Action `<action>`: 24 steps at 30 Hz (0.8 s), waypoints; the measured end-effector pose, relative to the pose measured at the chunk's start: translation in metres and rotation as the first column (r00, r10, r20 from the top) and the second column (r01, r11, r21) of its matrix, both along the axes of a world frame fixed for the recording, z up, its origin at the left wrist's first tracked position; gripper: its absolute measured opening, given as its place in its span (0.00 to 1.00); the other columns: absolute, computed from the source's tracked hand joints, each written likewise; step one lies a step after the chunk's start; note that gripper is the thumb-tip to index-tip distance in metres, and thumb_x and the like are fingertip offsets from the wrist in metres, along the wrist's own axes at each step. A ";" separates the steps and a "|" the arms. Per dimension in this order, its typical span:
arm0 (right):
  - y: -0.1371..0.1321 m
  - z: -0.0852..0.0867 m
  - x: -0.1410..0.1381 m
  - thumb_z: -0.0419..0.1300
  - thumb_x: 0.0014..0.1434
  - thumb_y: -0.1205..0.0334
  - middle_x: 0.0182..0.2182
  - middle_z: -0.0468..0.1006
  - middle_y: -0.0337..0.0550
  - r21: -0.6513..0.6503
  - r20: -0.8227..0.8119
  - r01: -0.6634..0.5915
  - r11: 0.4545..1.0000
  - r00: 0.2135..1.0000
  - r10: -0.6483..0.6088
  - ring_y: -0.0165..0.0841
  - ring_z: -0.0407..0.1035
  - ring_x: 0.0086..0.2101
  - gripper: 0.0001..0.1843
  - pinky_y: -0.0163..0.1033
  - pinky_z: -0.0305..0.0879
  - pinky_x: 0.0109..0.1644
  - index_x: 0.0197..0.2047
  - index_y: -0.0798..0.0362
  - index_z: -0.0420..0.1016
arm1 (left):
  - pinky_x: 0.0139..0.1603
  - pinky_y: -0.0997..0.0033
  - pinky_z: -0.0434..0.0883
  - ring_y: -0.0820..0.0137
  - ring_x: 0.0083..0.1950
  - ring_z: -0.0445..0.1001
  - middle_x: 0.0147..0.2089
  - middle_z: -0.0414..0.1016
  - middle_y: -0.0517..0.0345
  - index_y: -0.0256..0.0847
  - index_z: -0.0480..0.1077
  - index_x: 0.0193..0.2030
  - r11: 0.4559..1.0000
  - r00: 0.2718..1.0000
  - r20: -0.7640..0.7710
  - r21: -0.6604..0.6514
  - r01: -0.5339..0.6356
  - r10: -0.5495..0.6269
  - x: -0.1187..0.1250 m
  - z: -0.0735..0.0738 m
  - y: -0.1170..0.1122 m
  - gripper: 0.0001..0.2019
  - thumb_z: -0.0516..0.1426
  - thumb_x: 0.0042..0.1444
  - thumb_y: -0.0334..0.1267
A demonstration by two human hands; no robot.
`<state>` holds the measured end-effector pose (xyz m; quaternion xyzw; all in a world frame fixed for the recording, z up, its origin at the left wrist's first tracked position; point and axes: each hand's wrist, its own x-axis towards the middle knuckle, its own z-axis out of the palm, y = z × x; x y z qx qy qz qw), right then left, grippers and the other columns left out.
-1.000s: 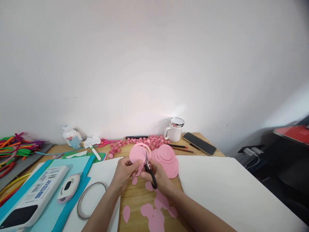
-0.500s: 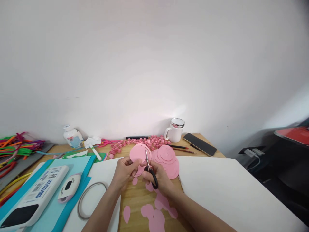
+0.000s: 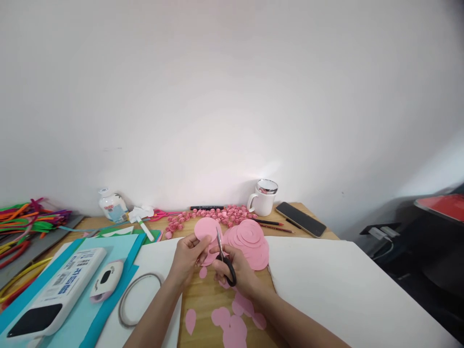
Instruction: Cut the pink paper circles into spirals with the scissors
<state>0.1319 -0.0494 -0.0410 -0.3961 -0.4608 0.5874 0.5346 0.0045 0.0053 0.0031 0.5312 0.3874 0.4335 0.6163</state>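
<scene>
My left hand (image 3: 189,251) pinches a pink paper disc (image 3: 207,229) by its lower edge, holding it up above the table. In my right hand (image 3: 234,266) is a pair of scissors (image 3: 220,244) with black handles, its blades pointing up beside the disc's right edge. Whether the blades touch the paper I cannot tell. A pile of pink spiral-cut discs (image 3: 250,239) lies just right of my hands. Below them, pink paper scraps (image 3: 235,328) are scattered on the wooden table (image 3: 203,302).
Behind sit several small rolled pink paper flowers (image 3: 232,212), a white mug (image 3: 263,198) and a phone (image 3: 300,218). To the left are a tape roll (image 3: 122,307), a white glue gun-like device (image 3: 60,295), teal paper (image 3: 90,328) and a bottle (image 3: 113,205). White sheets (image 3: 326,280) flank both sides.
The scissors have shifted slightly left and down relative to the disc. A strip of pink that showed behind the disc's right side is now lower. The view has moved slightly.
</scene>
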 end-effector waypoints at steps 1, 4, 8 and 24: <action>0.000 0.000 0.000 0.65 0.48 0.51 0.14 0.65 0.29 -0.004 0.014 0.005 1.000 1.000 -0.005 0.23 0.54 0.14 0.22 0.29 0.49 0.17 0.41 0.56 0.67 | 0.16 0.79 0.46 0.83 0.13 0.50 0.11 0.57 0.69 0.37 0.64 0.19 1.000 1.000 -0.016 0.005 0.000 0.000 0.000 -0.001 0.000 0.17 0.64 0.43 0.46; 0.001 0.003 0.000 0.67 0.45 0.51 0.17 0.64 0.30 0.015 0.058 0.061 0.998 0.996 -0.062 0.24 0.56 0.18 0.20 0.30 0.49 0.20 0.34 0.54 0.65 | 0.16 0.79 0.46 0.82 0.13 0.50 0.10 0.57 0.69 0.37 0.63 0.17 1.000 0.998 -0.064 0.015 0.005 -0.004 0.000 -0.002 -0.002 0.18 0.65 0.40 0.45; 0.002 0.009 0.005 0.69 0.43 0.54 0.22 0.65 0.33 0.080 0.058 0.080 0.994 0.995 -0.085 0.25 0.56 0.23 0.20 0.31 0.49 0.24 0.30 0.53 0.62 | 0.15 0.78 0.48 0.81 0.13 0.52 0.10 0.58 0.68 0.38 0.61 0.15 1.000 0.994 -0.110 0.018 0.024 -0.022 0.001 0.000 -0.004 0.19 0.65 0.39 0.45; 0.003 -0.001 0.008 0.66 0.47 0.57 0.17 0.62 0.29 0.045 0.040 0.078 0.996 0.996 -0.080 0.24 0.55 0.19 0.17 0.30 0.46 0.22 0.38 0.55 0.68 | 0.16 0.79 0.47 0.82 0.14 0.51 0.11 0.57 0.70 0.36 0.64 0.18 0.997 0.997 -0.071 0.061 0.040 -0.035 -0.002 -0.010 0.003 0.15 0.65 0.41 0.41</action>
